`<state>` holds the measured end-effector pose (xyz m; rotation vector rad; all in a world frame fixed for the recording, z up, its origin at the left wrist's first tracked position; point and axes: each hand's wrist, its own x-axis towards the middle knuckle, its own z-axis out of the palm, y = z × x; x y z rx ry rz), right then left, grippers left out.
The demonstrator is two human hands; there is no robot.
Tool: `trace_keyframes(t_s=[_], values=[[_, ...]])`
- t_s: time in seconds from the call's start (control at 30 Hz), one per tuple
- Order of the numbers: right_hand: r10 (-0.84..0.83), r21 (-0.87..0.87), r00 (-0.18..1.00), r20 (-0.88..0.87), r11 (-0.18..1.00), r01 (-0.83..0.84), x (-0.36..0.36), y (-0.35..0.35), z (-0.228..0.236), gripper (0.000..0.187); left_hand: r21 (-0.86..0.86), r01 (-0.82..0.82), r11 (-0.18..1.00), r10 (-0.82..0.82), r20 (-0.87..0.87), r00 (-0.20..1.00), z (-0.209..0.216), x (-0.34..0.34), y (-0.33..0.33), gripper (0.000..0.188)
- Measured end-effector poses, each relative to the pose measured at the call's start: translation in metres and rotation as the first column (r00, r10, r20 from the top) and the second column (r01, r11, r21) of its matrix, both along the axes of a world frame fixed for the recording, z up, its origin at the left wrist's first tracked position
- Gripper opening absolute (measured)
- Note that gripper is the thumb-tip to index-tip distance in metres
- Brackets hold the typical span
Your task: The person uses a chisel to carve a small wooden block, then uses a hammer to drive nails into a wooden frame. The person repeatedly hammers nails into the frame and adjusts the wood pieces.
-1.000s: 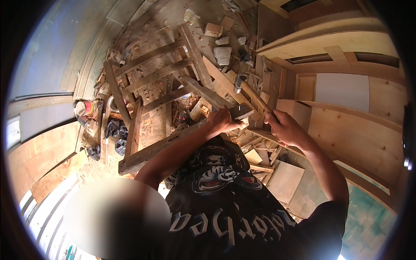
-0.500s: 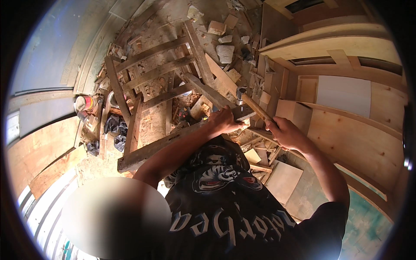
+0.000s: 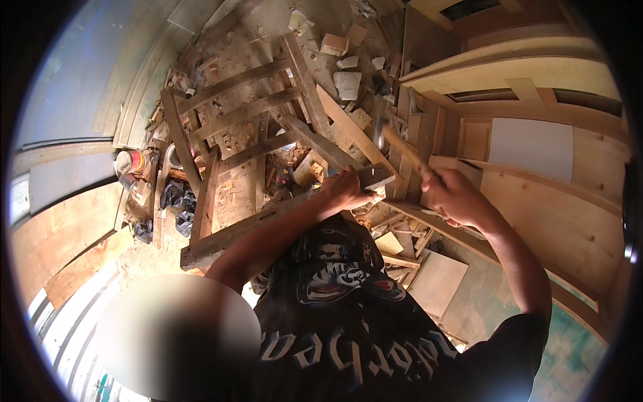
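Note:
My right hand (image 3: pixel 457 199) is closed round the wooden handle of a hammer (image 3: pixel 406 149). Its head is raised and smeared by motion, apart from the wood. My left hand (image 3: pixel 345 189) grips the near beam of an old wooden frame (image 3: pixel 258 226), close to the beam's right end, where another rail meets it. What looks like a nail stands at that end, too small to make out well. The frame's slats and legs spread away to the far left, tilted over the floor. My left forearm covers part of the near beam.
Wood scraps and offcuts (image 3: pixel 402 251) litter the floor on the right. Pale rubble chunks (image 3: pixel 347 85) lie at the far side. A plywood cabinet (image 3: pixel 536 194) lines the right. Paint cans (image 3: pixel 125 162) and black plastic bags (image 3: pixel 179 194) sit left of the frame.
The hammer has risen off the beam's right end and swung away to the far right. My right hand has shifted right with it. My left hand and the frame stay nearly where they were.

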<state>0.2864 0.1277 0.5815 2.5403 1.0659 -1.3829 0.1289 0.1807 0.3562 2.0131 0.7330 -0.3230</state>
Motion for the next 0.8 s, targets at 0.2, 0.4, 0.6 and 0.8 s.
trace_keyframes(t_s=[0.2,0.4,0.6,0.8], values=[[0.25,0.275,0.956,0.152,0.919,-0.284,0.001,-0.023,-0.018,0.037,-0.034,0.023,0.999,-0.024,-0.04,0.999,-0.003,-0.001,-0.002,0.111],[0.002,0.38,0.998,-0.059,0.925,0.021,-0.012,-0.022,-0.011,0.03,-0.116,0.044,0.992,-0.051,-0.06,0.997,0.008,0.001,0.005,0.095],[-0.051,-0.322,0.999,0.017,0.945,0.054,-0.01,-0.014,-0.002,0.03,-0.076,0.028,0.997,-0.027,0.015,1.0,0.01,-0.004,0.005,0.098],[-0.02,0.424,0.997,0.078,0.905,-0.015,-0.004,-0.019,-0.007,0.039,-0.108,0.011,0.994,-0.012,-0.005,1.0,0.007,0.001,0.006,0.103]])
